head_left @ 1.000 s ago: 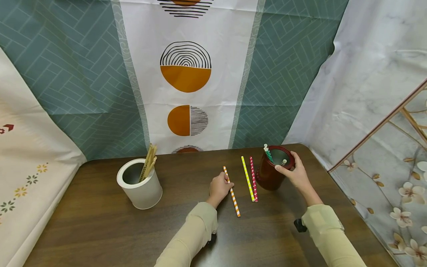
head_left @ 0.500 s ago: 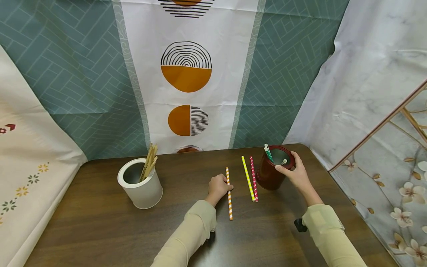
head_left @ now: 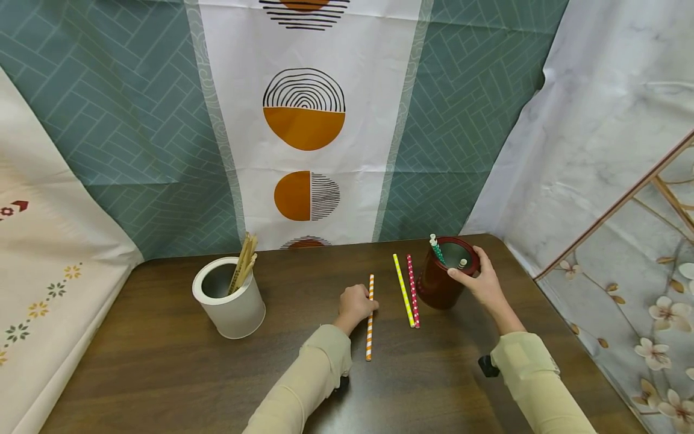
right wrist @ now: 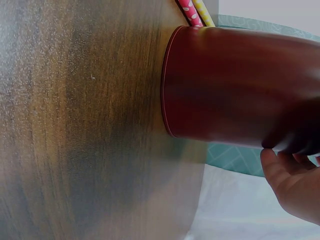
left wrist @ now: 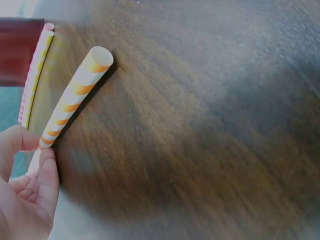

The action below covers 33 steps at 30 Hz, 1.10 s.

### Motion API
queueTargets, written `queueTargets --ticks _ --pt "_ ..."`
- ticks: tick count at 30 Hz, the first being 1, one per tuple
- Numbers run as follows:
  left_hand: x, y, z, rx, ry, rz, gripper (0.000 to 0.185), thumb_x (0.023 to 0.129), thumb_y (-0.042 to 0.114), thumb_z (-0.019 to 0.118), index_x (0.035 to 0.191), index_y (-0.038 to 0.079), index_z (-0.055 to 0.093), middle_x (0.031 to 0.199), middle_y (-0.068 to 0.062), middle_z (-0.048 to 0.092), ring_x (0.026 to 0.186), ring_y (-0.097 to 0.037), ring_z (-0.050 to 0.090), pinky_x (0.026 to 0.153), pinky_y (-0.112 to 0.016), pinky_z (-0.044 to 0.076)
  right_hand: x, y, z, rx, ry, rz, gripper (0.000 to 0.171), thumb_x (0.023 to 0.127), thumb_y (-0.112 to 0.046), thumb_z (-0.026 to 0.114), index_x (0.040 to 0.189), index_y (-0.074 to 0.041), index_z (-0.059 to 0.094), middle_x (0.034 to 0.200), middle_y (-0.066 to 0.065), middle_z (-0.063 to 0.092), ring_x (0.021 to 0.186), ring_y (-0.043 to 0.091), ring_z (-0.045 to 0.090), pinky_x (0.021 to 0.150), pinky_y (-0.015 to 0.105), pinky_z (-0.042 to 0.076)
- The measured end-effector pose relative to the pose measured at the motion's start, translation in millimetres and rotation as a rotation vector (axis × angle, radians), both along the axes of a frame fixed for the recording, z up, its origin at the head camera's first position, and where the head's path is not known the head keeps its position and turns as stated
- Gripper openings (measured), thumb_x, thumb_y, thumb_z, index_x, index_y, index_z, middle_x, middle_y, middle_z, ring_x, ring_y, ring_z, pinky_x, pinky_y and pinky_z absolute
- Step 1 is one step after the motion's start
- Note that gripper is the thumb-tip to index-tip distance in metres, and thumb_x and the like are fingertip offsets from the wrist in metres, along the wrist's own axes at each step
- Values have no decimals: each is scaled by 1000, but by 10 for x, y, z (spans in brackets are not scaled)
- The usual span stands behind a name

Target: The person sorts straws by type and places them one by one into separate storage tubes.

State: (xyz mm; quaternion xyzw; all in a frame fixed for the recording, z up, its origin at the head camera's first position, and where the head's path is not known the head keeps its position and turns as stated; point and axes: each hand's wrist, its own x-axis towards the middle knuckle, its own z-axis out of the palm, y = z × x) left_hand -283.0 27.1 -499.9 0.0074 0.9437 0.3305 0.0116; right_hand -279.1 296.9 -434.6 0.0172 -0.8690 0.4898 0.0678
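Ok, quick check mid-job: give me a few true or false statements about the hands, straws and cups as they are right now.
1. The left hand pinches the orange striped straw. True.
2. The right hand rests flat on the table. False: it holds the dark red cup at its rim.
3. The yellow straw and the red dotted straw lie side by side on the table. True.
4. The white cup is empty. False: wooden sticks stand in it.
5. The dark red cup lies on its side. False: it stands upright.

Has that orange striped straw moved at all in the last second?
Yes. The orange striped straw, pinched by the left hand, has swung: its near end moved left, away from the yellow straw.
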Motion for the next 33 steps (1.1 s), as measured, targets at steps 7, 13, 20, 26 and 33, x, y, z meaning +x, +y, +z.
queueTargets --ticks 7,13,20,26,33 --pt "-21 -31 -25 29 -7 -42 17 67 23 69 68 9 60 64 0 58 58 -16 50 55 -26 40 -2 7 2 19 -7 -6 82 81 -28 63 140 -1 11 139 23 23 121 32 33 76 6 31" --pt "-47 -24 33 136 -62 -38 18 70 23 66 74 7 59 63 -1 59 50 -12 50 50 -23 39 -2 12 8 28 -4 -5 82 81 -28 62 139 -1 12 138 23 23 121 32 33 77 8 32" --pt "-108 49 155 257 -85 -34 19 73 22 62 82 7 55 63 1 61 40 -8 51 46 -22 41 4 2 10 21 -4 -3 82 81 -27 63 140 -2 12 138 23 24 120 33 34 75 5 31" --pt "-175 99 416 310 -64 -39 23 76 23 60 91 8 53 69 -1 65 48 -9 56 53 -23 41 12 -8 13 8 0 2 81 81 -27 63 140 -3 12 137 23 24 119 32 35 74 3 30" --pt "-247 156 783 358 -8 0 21 81 26 52 95 11 51 62 0 61 55 -12 52 54 -24 35 16 -6 11 15 -6 0 81 81 -28 62 140 -3 12 137 22 25 118 31 35 76 6 31"
